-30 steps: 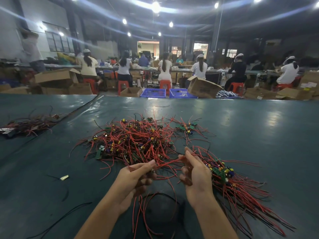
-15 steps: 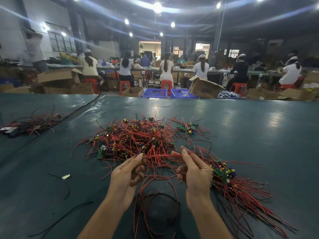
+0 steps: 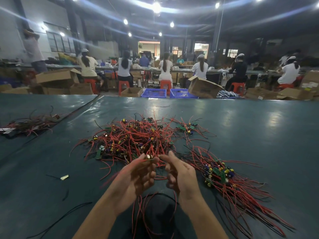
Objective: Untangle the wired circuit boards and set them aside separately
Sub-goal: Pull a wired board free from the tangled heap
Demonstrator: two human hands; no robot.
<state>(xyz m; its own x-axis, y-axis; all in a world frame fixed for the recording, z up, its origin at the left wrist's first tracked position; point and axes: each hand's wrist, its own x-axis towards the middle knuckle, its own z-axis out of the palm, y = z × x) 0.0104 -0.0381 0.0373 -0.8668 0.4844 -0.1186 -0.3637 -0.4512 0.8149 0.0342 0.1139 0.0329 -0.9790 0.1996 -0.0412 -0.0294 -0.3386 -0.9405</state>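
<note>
The step in hand looked to be the freeing of 1 wired circuit board (image 3: 149, 156) from the tangled heap (image 3: 133, 137). The left hand (image 3: 138, 176) held that board just above the near edge of the heap, thumb and forefinger pinched on it, while its other fingers (image 3: 146, 178) curled loosely below. Blur softened the detail. The right hand (image 3: 180, 175) sat just beside it, 1 fingertip almost touching the board and the rest curled inward. Whether they gripped a wire could not be told. Loose wires (image 3: 156, 213), red and black, hung in loops beneath both hands and probably belonged to the held board, though the palms hid where they joined it.

On the green desk (image 3: 250, 135) a sorted bundle (image 3: 219, 173) of boards lay to the right of the right hand, its leads combed toward the near right corner. The heap was far larger than the bundle, so most of the work seemed to remain.

The next move probably called for the right hand to run along the hanging leads and draw them clear of any strand caught in the heap. The board could then be laid on the bundle with its leads pointing the same way. A hard pull risked dragging the whole heap along.
</note>
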